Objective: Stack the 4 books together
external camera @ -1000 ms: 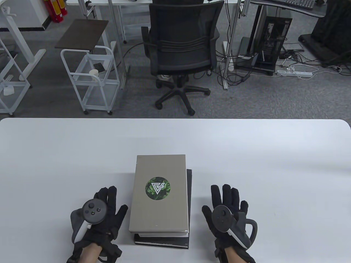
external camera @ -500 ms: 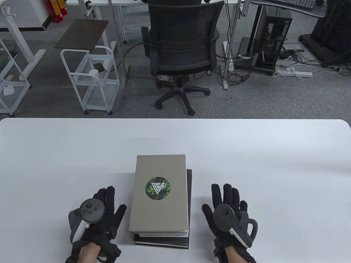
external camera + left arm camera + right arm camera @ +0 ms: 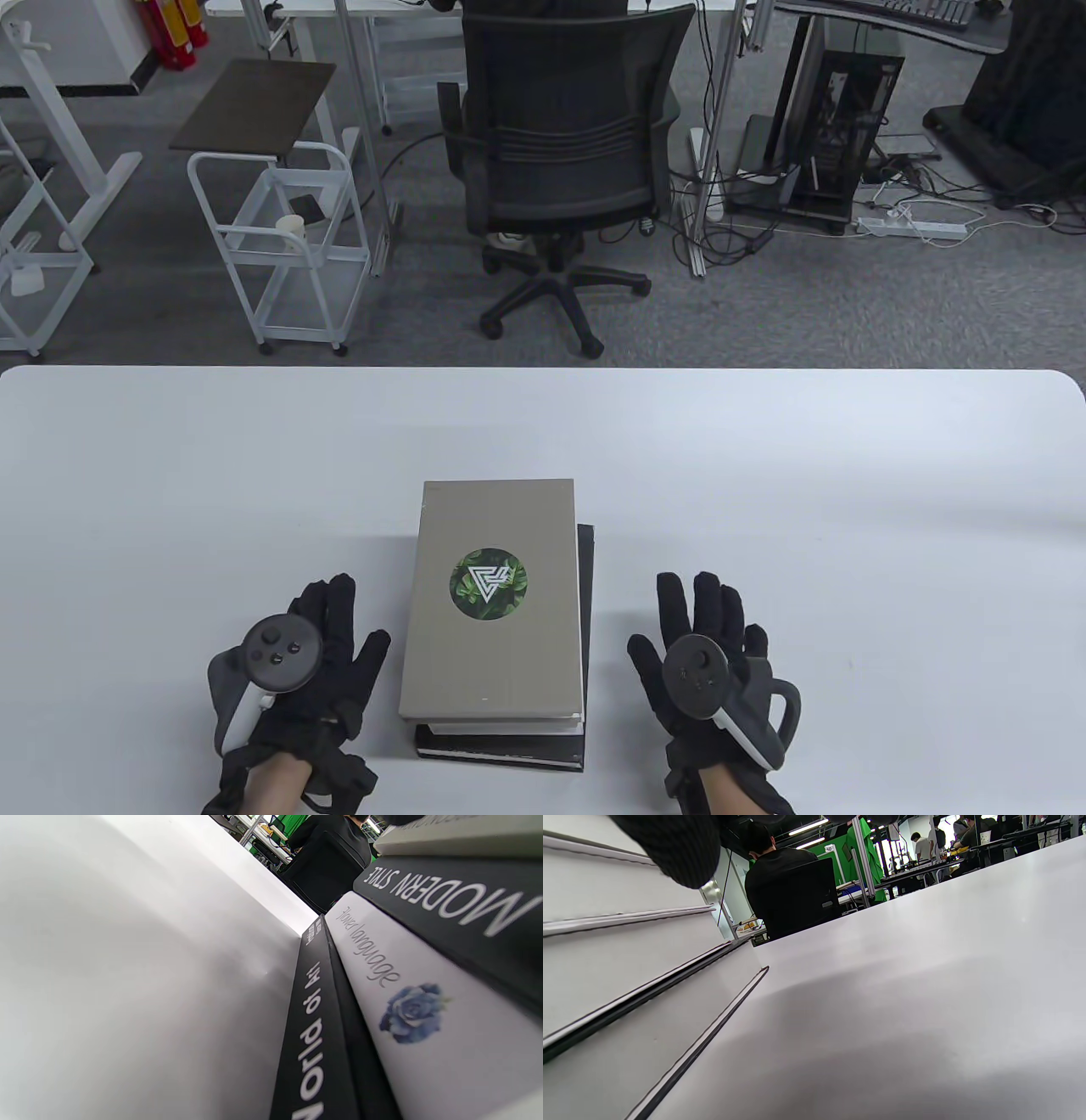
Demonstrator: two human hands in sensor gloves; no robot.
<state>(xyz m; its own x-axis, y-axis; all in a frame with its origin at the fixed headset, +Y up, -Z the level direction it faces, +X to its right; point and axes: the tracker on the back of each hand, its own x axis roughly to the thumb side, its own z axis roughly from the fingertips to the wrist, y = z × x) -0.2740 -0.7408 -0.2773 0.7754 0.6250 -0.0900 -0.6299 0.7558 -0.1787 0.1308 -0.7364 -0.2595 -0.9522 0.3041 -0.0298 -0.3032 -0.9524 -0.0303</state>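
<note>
A stack of books (image 3: 496, 611) lies at the front middle of the white table (image 3: 764, 475); the top book is grey with a round green emblem (image 3: 488, 583). A black book (image 3: 501, 747) sticks out at the bottom. In the left wrist view the spines read "World of Art" (image 3: 312, 1052), "Flower language" (image 3: 403, 993) and "MODERN STYLE" (image 3: 449, 899). My left hand (image 3: 327, 654) lies flat and open on the table left of the stack, apart from it. My right hand (image 3: 700, 637) lies flat and open right of the stack, holding nothing. The stack's page edges (image 3: 619, 963) fill the left of the right wrist view.
Beyond the table's far edge stand a black office chair (image 3: 560, 170), a white wire cart (image 3: 280, 246) and a computer tower (image 3: 836, 127) with cables on the floor.
My left hand has drifted slightly left and toward me. My right hand has shifted a little to the right. The books have not moved.
</note>
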